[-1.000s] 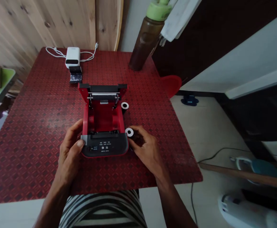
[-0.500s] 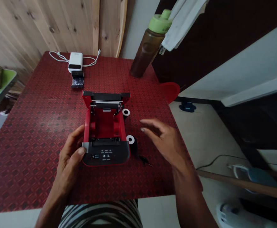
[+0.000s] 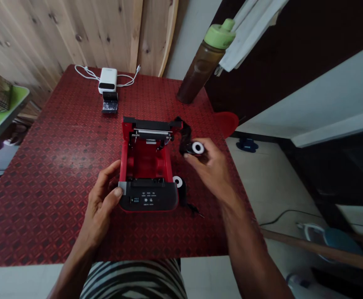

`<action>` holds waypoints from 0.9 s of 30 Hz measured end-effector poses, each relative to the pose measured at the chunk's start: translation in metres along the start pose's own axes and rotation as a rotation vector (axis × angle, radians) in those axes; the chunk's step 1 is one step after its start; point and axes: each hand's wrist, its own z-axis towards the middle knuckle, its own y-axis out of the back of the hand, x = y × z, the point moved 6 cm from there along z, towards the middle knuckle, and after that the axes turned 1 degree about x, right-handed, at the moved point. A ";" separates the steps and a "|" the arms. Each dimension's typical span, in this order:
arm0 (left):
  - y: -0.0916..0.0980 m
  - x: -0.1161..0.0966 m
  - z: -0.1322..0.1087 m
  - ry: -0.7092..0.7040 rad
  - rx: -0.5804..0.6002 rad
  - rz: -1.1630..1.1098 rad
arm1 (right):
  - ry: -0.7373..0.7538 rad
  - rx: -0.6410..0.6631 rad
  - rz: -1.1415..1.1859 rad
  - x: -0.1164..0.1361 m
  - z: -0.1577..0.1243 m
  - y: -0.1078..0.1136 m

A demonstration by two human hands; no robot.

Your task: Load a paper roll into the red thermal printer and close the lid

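Note:
A small red and black printer (image 3: 147, 166) sits on the red patterned table (image 3: 50, 166) with its lid open and its red bay empty. My left hand (image 3: 105, 199) grips its front left corner, thumb on the black front panel. My right hand (image 3: 210, 166) holds a black roll with a white core (image 3: 193, 147) just right of the printer's raised lid. A second black roll with a white core (image 3: 179, 185) lies on the table by the printer's right side.
A white box with a white cable (image 3: 108, 80) and a small black object (image 3: 110, 104) lie at the table's far side. A brown bottle with a green cap (image 3: 204, 62) stands at the far right corner. A red stool (image 3: 226, 120) sits beyond the table's right edge.
My right hand left the near roll, moved back and right, and picked up the far roll from the table. The view shifted slightly. My left hand stayed on the printer.

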 end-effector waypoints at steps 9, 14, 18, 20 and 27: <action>-0.001 -0.002 0.001 -0.026 -0.003 -0.009 | -0.048 0.400 0.457 0.082 -0.061 0.035; -0.002 0.002 0.000 0.022 -0.008 -0.029 | -0.053 0.742 0.544 0.100 -0.046 -0.013; -0.004 -0.002 0.000 0.016 0.000 -0.001 | -0.109 0.767 0.622 0.088 -0.030 -0.036; -0.005 -0.005 0.000 -0.011 0.023 -0.001 | -0.166 0.723 0.644 0.083 -0.026 -0.040; -0.006 -0.003 0.000 -0.004 0.031 -0.039 | -0.003 0.654 0.108 0.104 -0.023 -0.042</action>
